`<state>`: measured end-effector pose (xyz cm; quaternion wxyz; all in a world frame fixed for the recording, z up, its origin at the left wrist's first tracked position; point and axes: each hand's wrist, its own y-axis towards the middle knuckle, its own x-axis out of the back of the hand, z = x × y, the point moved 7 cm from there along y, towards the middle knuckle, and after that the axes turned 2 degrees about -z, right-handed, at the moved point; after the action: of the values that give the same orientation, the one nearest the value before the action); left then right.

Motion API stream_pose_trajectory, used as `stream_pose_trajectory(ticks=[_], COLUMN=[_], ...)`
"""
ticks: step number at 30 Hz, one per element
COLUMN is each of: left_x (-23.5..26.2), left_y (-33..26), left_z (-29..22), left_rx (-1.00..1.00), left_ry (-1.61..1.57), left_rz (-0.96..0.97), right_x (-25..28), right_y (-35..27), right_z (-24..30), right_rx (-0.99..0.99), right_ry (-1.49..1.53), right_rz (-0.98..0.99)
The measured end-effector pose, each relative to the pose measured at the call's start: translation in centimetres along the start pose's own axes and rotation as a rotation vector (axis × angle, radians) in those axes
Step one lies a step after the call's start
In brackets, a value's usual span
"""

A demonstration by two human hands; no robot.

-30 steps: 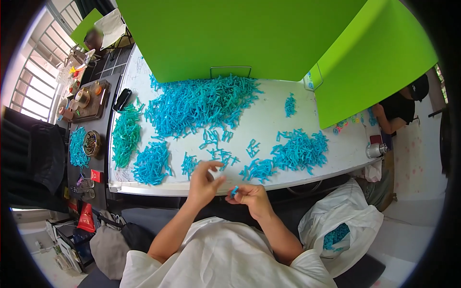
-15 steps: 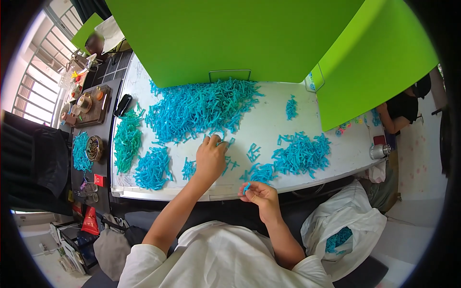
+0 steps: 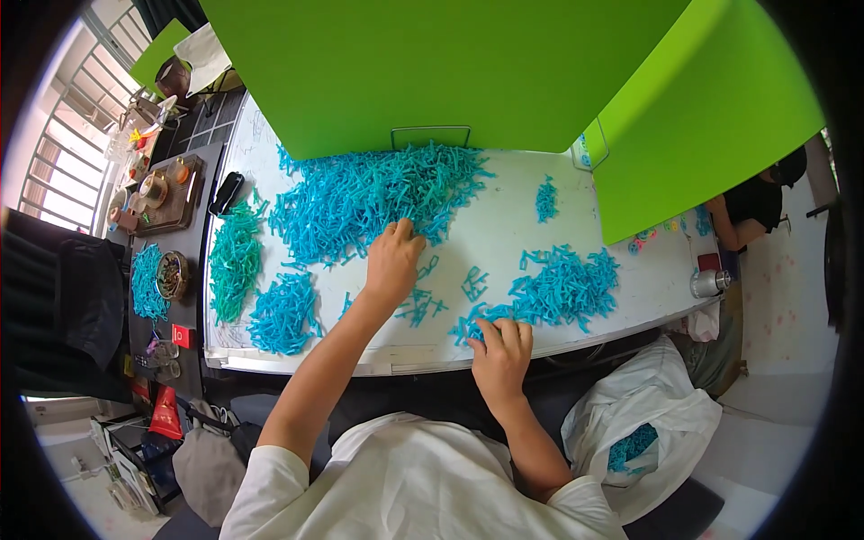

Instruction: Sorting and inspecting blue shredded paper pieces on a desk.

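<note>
A large heap of small blue and teal plastic pieces [image 3: 342,202] covers the far middle of the white table [image 3: 522,193]. My left hand [image 3: 392,268] reaches to its near edge, fingers bent together over the pieces; the fingertips are hidden. My right hand [image 3: 502,362] is at the table's near edge, by a small blue pile [image 3: 471,326]. Its fingers are bent but apart, and I see no piece between them. A larger blue pile [image 3: 571,286] adjoins this small one on the right. Several loose pieces [image 3: 419,308] lie between my hands.
Green panels [image 3: 432,72] stand beyond the heap. Green pieces [image 3: 236,261] and a blue pile [image 3: 283,313] lie left, near a black case [image 3: 227,193]. A white sack [image 3: 661,396] holding blue pieces is at right. A person [image 3: 751,211] sits behind the right panel [image 3: 693,153].
My left hand has moved farther away, into the large heap's edge. My right hand, which held a blue piece, has moved forward to the small pile and turned palm down.
</note>
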<state>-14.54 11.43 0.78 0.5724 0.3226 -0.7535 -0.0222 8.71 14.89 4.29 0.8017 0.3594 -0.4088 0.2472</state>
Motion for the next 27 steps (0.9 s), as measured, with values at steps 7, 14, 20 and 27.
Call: stream_pose_trajectory(ticks=[7,14,20,27], left_x=[5.3,8.3,7.2,1.8], left_y=[-2.9,-7.4,-4.9,0.2], left_z=[0.1,-6.5,-5.0,0.6], left_rx=[0.181,0.197,0.223,0.116], left_ry=[-0.167,-0.6,-0.641,0.016], left_rz=[-0.132,0.113,0.27,-0.025], right_x=[1.4,-5.5,-7.1,-5.5], right_y=[0.2,-0.7,-1.0,-0.7], right_z=[1.1,2.0,0.5,-0.1], right_rx=[-0.052,-0.745,-0.78,-0.832], right_ry=[0.154,1.451,1.432,1.327], right_rz=[-0.02,0.303,0.459,0.373])
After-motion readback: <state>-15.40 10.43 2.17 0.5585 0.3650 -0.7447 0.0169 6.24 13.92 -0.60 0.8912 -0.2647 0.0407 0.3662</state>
